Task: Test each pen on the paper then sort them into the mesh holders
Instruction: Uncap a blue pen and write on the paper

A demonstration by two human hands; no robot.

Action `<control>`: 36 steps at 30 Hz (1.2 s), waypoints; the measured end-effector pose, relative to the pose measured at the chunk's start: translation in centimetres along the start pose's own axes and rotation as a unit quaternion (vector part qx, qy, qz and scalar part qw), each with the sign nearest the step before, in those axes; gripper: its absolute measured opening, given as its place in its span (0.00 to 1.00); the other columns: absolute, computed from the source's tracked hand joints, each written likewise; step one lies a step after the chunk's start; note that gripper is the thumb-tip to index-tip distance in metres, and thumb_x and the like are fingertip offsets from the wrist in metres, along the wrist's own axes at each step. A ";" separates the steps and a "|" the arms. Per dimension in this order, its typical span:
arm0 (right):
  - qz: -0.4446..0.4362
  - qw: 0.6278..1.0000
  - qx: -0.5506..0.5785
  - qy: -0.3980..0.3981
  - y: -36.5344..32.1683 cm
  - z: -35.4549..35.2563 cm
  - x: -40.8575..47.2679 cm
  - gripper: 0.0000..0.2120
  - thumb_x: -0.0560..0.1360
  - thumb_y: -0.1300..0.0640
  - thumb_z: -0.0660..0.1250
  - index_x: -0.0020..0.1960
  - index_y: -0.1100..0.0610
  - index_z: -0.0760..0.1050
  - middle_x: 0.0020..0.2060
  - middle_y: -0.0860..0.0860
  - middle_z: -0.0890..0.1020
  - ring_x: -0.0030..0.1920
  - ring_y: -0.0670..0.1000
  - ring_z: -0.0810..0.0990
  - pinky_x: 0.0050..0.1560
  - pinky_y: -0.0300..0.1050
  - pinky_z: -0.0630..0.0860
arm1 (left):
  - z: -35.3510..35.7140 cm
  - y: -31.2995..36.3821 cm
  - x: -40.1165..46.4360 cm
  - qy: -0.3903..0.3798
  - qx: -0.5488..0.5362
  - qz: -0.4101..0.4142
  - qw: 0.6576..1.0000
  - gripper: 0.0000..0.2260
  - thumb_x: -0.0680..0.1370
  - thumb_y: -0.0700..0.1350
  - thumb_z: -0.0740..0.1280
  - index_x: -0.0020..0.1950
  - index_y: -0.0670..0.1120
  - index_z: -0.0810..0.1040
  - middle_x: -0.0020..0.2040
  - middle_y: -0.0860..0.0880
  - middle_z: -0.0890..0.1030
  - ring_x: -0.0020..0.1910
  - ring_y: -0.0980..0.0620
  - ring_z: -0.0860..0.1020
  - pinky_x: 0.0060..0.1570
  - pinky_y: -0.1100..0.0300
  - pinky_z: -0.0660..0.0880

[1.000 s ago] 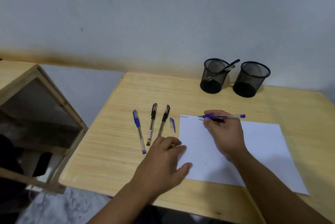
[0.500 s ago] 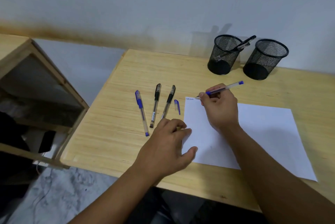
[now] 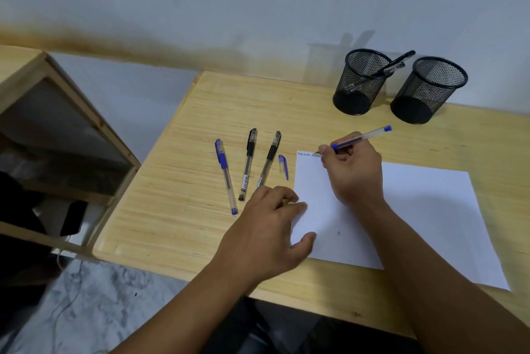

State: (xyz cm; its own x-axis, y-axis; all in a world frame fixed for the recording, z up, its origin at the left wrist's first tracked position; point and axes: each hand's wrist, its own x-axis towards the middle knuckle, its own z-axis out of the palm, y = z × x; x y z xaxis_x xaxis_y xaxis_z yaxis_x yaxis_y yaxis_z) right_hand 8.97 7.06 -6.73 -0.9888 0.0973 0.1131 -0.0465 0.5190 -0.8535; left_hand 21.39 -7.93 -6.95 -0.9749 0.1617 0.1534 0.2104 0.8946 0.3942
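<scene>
My left hand [image 3: 266, 227] lies flat, fingers loosely spread, pinning the near-left corner of the white paper sheet [image 3: 415, 210] to the light wooden table [image 3: 177, 210]. Holding nothing.

My right hand [image 3: 354, 170] pinches the uncapped blue clear-barrel pen [image 3: 360, 138] low on the barrel by the blue grip, tip on the far-left corner of the sheet, right of a short scribble [image 3: 304, 154]. Pen looks light, stiff, smooth plastic; best held at the rubber grip, light pressure so the thin sheet doesn't drag.

Left of the sheet: its loose blue cap [image 3: 283, 166], then two capped black pens [image 3: 249, 163] [image 3: 269, 160], then a capped blue pen [image 3: 225, 176], all apart and easy to pick mid-barrel.

Far right: two black mesh cylinder holders. The left holder [image 3: 362, 81] has one black pen [image 3: 397, 62] leaning in it; the right holder [image 3: 428, 90] looks empty.

Judgement: testing step, sorting barely started.
</scene>
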 end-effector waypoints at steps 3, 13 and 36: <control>-0.006 1.000 0.004 0.004 0.0 0.1 0.0 0.10 0.75 0.52 0.72 0.48 0.59 0.77 0.36 0.48 0.84 0.39 0.45 0.84 0.43 0.42 0.81 | 0.0 0.0 0.0 -0.004 -0.001 0.001 1.000 0.25 0.74 0.63 0.63 0.66 0.52 0.77 0.61 0.55 0.75 0.62 0.57 0.67 0.55 0.62 0.72; -0.010 1.000 0.003 0.002 0.0 0.2 0.1 0.09 0.76 0.54 0.72 0.48 0.59 0.77 0.37 0.50 0.84 0.39 0.46 0.84 0.42 0.39 0.79 | 0.2 -0.2 0.0 -0.003 0.003 0.001 1.000 0.24 0.73 0.63 0.64 0.65 0.52 0.78 0.60 0.56 0.75 0.61 0.58 0.67 0.53 0.66 0.66; 0.005 1.000 -0.010 -0.002 -0.3 0.0 0.0 0.08 0.76 0.56 0.71 0.49 0.58 0.75 0.39 0.52 0.83 0.40 0.50 0.83 0.43 0.41 0.79 | 0.3 -0.1 0.0 0.004 -0.008 0.001 1.000 0.24 0.73 0.62 0.66 0.63 0.51 0.79 0.60 0.55 0.76 0.61 0.57 0.67 0.51 0.65 0.70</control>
State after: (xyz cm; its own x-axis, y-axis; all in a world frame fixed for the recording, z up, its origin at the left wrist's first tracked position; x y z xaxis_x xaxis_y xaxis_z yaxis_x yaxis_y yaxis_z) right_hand 8.95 6.90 -6.50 -0.9898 0.0991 0.1023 -0.0337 0.5345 -0.8445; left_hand 21.38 -7.96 -7.26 -0.9737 0.1606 0.1619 0.2142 0.8875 0.4080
